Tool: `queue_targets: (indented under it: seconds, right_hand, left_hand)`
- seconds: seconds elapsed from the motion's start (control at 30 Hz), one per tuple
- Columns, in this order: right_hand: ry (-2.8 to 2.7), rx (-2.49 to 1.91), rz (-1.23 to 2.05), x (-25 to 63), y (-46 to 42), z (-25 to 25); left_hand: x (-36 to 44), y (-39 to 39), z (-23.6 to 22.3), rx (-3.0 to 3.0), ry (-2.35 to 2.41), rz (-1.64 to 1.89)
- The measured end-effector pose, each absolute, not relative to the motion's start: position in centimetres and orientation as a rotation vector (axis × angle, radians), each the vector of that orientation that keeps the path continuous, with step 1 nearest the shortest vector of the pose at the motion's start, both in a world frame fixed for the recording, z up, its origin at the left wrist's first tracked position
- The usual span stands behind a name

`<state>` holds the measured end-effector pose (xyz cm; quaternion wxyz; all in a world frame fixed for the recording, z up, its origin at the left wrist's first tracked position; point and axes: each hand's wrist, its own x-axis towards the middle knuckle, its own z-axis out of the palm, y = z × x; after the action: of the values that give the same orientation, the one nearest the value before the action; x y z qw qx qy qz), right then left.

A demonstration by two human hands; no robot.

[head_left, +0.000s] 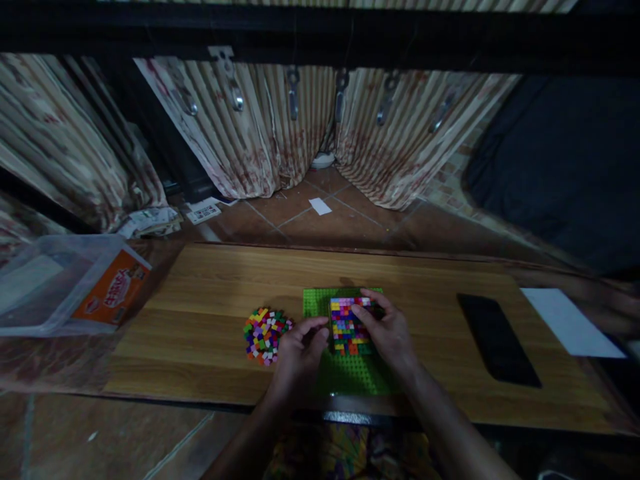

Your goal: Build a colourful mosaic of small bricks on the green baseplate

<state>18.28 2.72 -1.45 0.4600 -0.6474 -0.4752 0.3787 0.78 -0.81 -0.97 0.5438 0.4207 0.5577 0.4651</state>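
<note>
A green baseplate (316, 301) lies on a wooden board (210, 280) in front of me. On it sits a block of small bricks in many colours (345, 323), built in rows. My left hand (300, 350) rests at the block's left edge, fingers curled, thumb and fingertips touching its side. My right hand (387, 330) lies over the block's right side, fingers bent and pressing on its top far corner. A loose heap of small coloured bricks (266, 333) lies just left of my left hand.
A black phone (497, 340) lies on the board's right part. A white sheet (570, 321) sits past the right end. A clear plastic box with an orange packet (75, 287) stands at the left. Curtains and a tiled floor lie beyond.
</note>
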Motion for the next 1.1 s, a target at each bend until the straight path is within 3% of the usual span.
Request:
queue_targets:
  seconds: [0.17, 0.47, 0.83, 1.1]
  right_hand:
    - [-1.143, -1.486, 0.623, 18.5, 0.3, 0.2]
    - [-1.641, -1.230, 0.837, 17.0, -4.0, 3.9]
    - [-1.530, -1.382, 0.694, 19.5, -2.7, 1.0]
    - [-1.681, -1.452, 0.538, 20.4, 1.1, -0.3]
  left_hand:
    - [1.0, -1.2, 0.8, 0.813, 1.224, 1.127]
    - [2.2, -2.4, 2.8, 0.747, 0.967, 1.093]
    - [2.7, -2.4, 2.0, 0.796, 1.113, 1.123]
    - [1.4, -0.1, -0.5, 1.237, 1.457, 1.163]
